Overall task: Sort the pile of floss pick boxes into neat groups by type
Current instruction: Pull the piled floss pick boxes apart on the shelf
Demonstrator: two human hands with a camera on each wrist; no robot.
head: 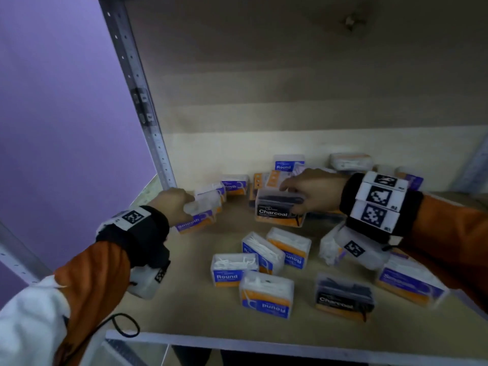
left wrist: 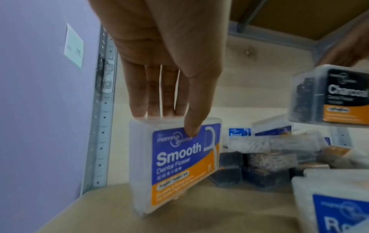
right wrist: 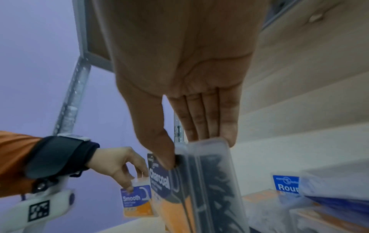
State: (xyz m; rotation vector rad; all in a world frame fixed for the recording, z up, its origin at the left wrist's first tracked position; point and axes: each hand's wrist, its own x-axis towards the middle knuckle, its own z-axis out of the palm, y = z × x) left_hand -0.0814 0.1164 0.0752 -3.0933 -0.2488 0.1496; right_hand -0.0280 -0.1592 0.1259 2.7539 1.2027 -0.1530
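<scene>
Clear floss pick boxes with blue "Round", purple "Smooth" and black "Charcoal" labels lie scattered on a wooden shelf [head: 190,307]. My left hand [head: 173,207] pinches a Smooth box [left wrist: 175,164] by its top, thumb on the label, at the shelf's left end, its lower edge close to the board. My right hand [head: 309,190] pinches a Charcoal box [head: 278,210] by its top, lifted above the middle of the pile; in the right wrist view the thumb presses the label of the Charcoal box [right wrist: 199,189]. A second Smooth box [head: 235,184] stands behind the left hand.
Three Round boxes [head: 266,294] cluster at the front centre, another Charcoal box [head: 343,297] lies front right, and a Smooth box [head: 412,286] sits by my right forearm. A metal upright [head: 142,101] and a purple wall [head: 52,101] bound the left side.
</scene>
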